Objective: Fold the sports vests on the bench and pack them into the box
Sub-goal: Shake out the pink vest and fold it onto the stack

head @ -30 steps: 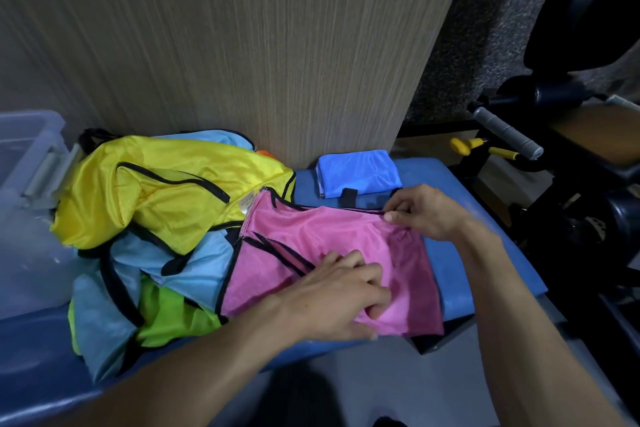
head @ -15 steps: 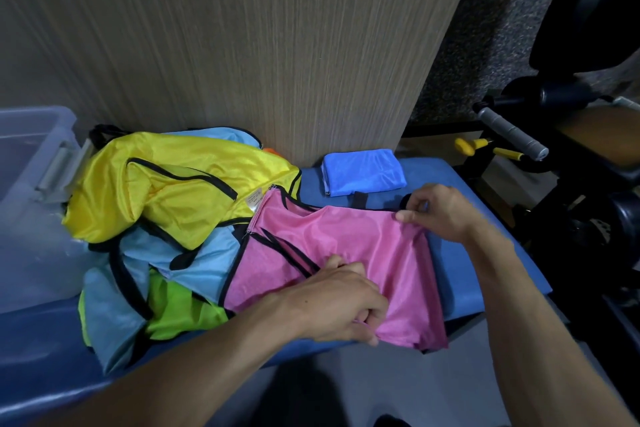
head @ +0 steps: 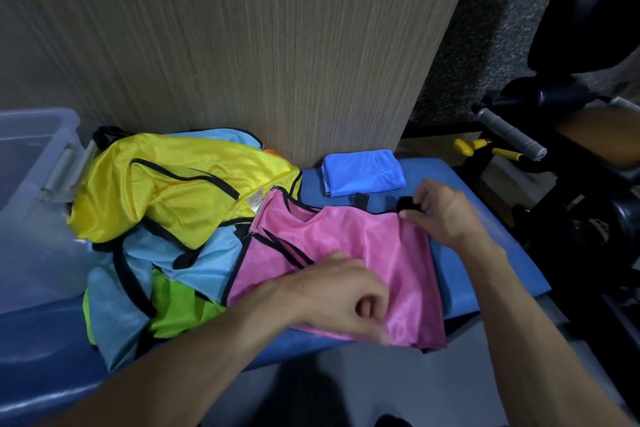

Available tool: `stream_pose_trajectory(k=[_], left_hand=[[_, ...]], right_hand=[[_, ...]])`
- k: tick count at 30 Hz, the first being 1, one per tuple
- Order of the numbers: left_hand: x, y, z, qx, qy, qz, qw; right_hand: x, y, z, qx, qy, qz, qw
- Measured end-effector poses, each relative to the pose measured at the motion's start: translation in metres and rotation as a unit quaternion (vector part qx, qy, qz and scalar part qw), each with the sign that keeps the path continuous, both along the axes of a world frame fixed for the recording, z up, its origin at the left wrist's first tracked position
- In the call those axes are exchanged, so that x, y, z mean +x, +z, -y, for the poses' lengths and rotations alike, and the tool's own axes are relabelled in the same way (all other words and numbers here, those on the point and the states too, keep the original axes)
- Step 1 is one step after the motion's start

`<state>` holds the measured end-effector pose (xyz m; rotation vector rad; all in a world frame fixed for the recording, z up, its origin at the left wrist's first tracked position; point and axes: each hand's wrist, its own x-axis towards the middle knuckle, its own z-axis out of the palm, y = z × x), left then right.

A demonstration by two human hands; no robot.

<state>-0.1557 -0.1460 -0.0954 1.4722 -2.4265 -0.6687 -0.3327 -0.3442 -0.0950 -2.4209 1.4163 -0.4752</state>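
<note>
On the blue tabletop (head: 485, 253) against a wood-grain wall, our left hand (head: 343, 302) bunches the pink vest (head: 363, 253), fingers curled; our right hand (head: 443, 215) pinches its far-right corner.

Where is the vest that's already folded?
In the head view the folded blue vest lies at the back of the blue bench, against the wooden wall panel, just beyond the pink vest.

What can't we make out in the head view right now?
- Box: cut off by the left edge; contents unreadable through the cloudy wall.
- Left hand fingertips: motion-blurred on the pink vest.
- Pile beneath the yellow vest: overlapped, count unclear.
- Yellow vest's label: too small.
</note>
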Motion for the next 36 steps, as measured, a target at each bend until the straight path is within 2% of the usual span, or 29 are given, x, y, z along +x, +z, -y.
stream_pose_trajectory(k=[2,3,5,6,7,9,15,18,21,23,25,27,28,29,31,34,36], left_hand=[[0.02,0.015,0.014,-0.057,0.094,-0.056,0.992],[0.034,0.024,0.023,-0.103,0.164,-0.045,0.98],[0.068,0.032,0.036,-0.158,0.28,0.083,0.943],[0.083,0.03,0.04,-0.148,0.309,0.161,0.925],[0.095,0.025,0.04,-0.121,0.323,0.221,0.912],[0.104,0.014,0.039,-0.099,0.322,0.275,0.9],[0.105,0.018,0.041,-0.141,0.328,0.237,0.903],[0.112,0.014,0.041,-0.165,0.403,0.218,0.873],[0.102,0.012,0.042,-0.205,0.423,0.254,0.845],[0.079,0.014,0.043,-0.274,0.369,0.233,0.857],[0.049,0.011,0.04,-0.292,0.251,0.163,0.908],[0.024,-0.003,0.034,-0.187,0.167,0.126,0.96],[0.016,-0.013,0.03,-0.117,0.147,0.145,0.971],[0.011,-0.023,0.028,-0.062,0.137,0.17,0.974],[0.001,-0.035,0.031,-0.006,0.13,0.181,0.975],[-0.018,-0.033,0.041,0.0,0.134,0.15,0.98],[-0.026,-0.032,0.047,-0.02,0.156,0.157,0.975]], right_hand=[[-0.005,0.004,-0.002,0.035,-0.053,0.028,0.998],[-0.006,0.005,-0.004,0.059,-0.092,0.017,0.994],[-0.007,0.006,-0.011,0.135,-0.15,-0.016,0.979],[-0.008,0.006,-0.015,0.186,-0.164,-0.008,0.969],[-0.008,0.005,-0.02,0.233,-0.169,0.018,0.958],[-0.008,0.002,-0.03,0.274,-0.17,0.061,0.945],[-0.008,-0.011,-0.04,0.239,-0.172,0.073,0.953],[-0.013,-0.015,-0.04,0.223,-0.178,0.092,0.954],[-0.018,-0.015,-0.039,0.213,-0.188,0.112,0.952],[-0.017,-0.015,-0.04,0.213,-0.192,0.125,0.95],[-0.015,-0.02,-0.042,0.209,-0.19,0.141,0.949],[-0.014,-0.024,-0.042,0.195,-0.187,0.153,0.951],[-0.016,-0.025,-0.04,0.187,-0.187,0.165,0.95],[-0.02,-0.023,-0.038,0.177,-0.19,0.183,0.948],[-0.034,-0.021,-0.031,0.142,-0.204,0.204,0.947],[-0.058,-0.018,-0.024,0.145,-0.221,0.21,0.941],[-0.07,-0.016,-0.023,0.203,-0.214,0.221,0.93]])
